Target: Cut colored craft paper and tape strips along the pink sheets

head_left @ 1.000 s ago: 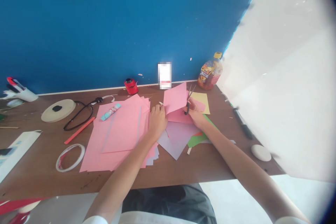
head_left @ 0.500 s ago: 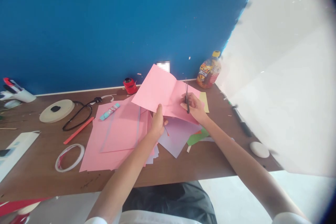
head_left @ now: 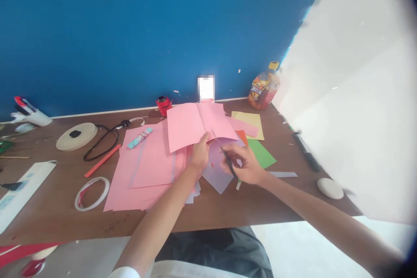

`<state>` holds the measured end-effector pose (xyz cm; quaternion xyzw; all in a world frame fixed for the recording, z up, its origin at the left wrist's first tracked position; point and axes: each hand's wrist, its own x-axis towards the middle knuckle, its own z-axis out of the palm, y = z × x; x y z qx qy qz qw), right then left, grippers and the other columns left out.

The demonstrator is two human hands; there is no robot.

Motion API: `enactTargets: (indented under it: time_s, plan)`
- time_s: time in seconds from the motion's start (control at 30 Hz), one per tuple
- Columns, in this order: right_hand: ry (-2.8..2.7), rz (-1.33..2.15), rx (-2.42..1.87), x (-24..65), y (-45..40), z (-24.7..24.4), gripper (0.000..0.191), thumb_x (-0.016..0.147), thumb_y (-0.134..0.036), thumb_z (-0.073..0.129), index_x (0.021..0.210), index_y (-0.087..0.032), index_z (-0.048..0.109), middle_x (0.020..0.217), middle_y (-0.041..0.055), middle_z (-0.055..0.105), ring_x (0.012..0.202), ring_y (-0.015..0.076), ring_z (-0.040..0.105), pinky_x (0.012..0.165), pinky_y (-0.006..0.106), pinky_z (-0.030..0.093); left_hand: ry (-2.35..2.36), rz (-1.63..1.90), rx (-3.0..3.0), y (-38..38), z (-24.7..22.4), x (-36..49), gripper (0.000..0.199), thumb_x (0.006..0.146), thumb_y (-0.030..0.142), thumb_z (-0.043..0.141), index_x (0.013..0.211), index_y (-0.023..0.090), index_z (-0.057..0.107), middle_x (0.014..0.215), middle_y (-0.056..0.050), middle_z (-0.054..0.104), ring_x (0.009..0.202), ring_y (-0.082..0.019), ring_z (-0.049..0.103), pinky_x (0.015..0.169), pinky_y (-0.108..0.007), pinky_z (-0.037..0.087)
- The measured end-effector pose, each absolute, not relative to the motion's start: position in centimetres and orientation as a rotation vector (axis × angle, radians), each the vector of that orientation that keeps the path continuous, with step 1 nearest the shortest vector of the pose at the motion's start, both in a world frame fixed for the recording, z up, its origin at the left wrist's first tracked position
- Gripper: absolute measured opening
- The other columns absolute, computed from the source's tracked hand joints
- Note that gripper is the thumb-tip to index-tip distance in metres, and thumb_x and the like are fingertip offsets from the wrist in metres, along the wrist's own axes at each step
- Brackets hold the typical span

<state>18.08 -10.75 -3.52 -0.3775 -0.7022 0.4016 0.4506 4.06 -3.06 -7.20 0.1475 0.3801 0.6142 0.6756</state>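
Pink paper, folded down the middle, lies on top of our pile, and our left hand pinches its lower edge, fingers closed on the sheet. Our right hand is just beside it, fingers curled around dark scissors whose blades angle up toward the fold; we cannot tell if they touch it. Beneath lie a lilac sheet and a wide stack of pink sheets. Around them on the wooden table we see green paper, yellow paper, a teal-and-pink packet, a tape ring, a black cable and a bottle.
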Motion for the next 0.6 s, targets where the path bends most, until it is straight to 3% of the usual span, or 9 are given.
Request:
enactTargets:
  time_s: [0.07, 0.23, 0.4, 0.6]
  plan:
    - [-1.594, 1.359, -0.983, 17.6, -11.0, -5.0, 0.032, 0.075, -0.035, 0.078, 0.096, -0.022, 0.057, 0.064, -0.0038, 0.063, 0.049, 0.0122, 0.059, 0.050, 0.027, 0.049, 0.830, 1.421, 0.351, -2.8, -7.0, 4.1, 0.007, 0.082, 0.016, 0.070, 0.088, 0.017, 0.066, 0.098, -0.005, 0.069, 0.102, -0.017, 0.065, 0.092, -0.032, 0.054]
    - [-1.411, 1.842, -1.061, 18.0, -10.3, -5.5, 0.037, 0.076, -0.047, 0.077, 0.092, -0.020, 0.058, 0.060, -0.0033, 0.064, 0.045, 0.0122, 0.059, 0.047, 0.026, 0.051, 0.757, 1.417, 0.286, -2.2, -6.8, 3.4, 0.019, 0.087, 0.030, 0.071, 0.101, 0.018, 0.067, 0.106, -0.006, 0.070, 0.097, -0.015, 0.068, 0.088, -0.028, 0.057]
    - [-1.357, 1.818, -1.152, 18.8, -10.2, -4.3, 0.038, 0.075, -0.047, 0.078, 0.091, -0.019, 0.058, 0.060, -0.0034, 0.065, 0.045, 0.0114, 0.060, 0.046, 0.023, 0.049, 0.696, 1.346, 0.290, -2.2, -6.8, 3.1, 0.040, 0.095, 0.048, 0.056, 0.119, 0.017, 0.066, 0.113, -0.010, 0.072, 0.099, -0.017, 0.070, 0.089, -0.029, 0.057]
    - [-1.413, 1.806, -1.286, 18.6, -10.6, -4.5, 0.039, 0.075, -0.048, 0.076, 0.093, -0.019, 0.058, 0.062, -0.0020, 0.066, 0.046, 0.0119, 0.062, 0.032, 0.015, 0.026, 0.608, 1.361, 0.360, -2.7, -6.4, 3.9, 0.049, 0.100, 0.053, 0.041, 0.132, 0.021, 0.061, 0.127, -0.010, 0.069, 0.115, -0.019, 0.066, 0.095, -0.032, 0.055]
